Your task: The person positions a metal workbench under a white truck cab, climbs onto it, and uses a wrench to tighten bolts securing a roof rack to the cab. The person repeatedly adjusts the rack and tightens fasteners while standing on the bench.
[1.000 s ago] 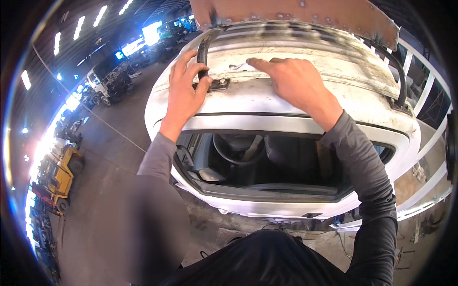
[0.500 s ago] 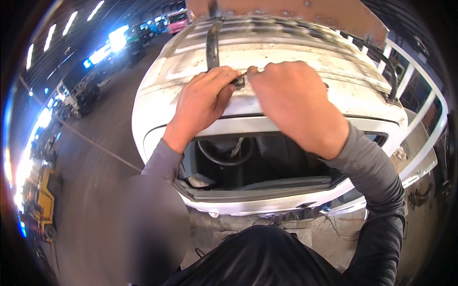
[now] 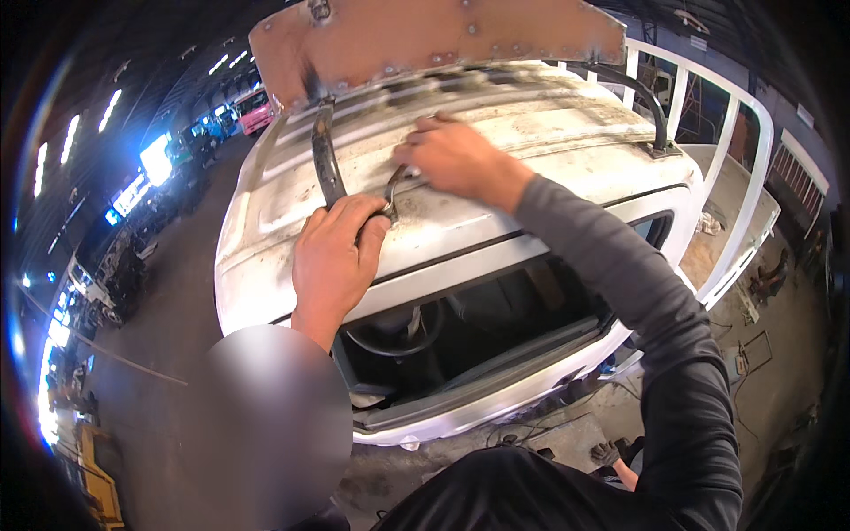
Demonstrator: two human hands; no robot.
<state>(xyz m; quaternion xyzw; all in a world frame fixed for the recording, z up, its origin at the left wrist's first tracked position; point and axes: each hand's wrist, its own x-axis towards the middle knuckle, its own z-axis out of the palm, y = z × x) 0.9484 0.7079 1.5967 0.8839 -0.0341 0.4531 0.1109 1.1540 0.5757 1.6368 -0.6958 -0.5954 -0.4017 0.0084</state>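
A wrench [image 3: 390, 193] stands at the foot of a black metal bracket [image 3: 326, 155] on the white truck cab roof [image 3: 522, 115]. My left hand [image 3: 335, 257] is closed over that foot, its fingertips at the wrench's lower end; the fastener beneath is hidden. Farther off and to the right, my right hand [image 3: 460, 164] has its fingers curled at the wrench's other end. The bracket rises to a brown riveted panel [image 3: 443, 44] across the back of the roof.
Below the roof edge is the cab's windscreen opening [image 3: 496, 310], with a steering wheel [image 3: 398, 332] inside. A second black bracket [image 3: 657, 124] and white railing [image 3: 753, 168] stand at the right. A co-worker's gloved hand [image 3: 607, 454] shows low down. A yellow machine [image 3: 97, 469] sits lower left.
My right hand has moved away from my left, and the wrench now shows between them. The view has shifted, bringing more of the brown panel and a co-worker's gloved hand into sight.
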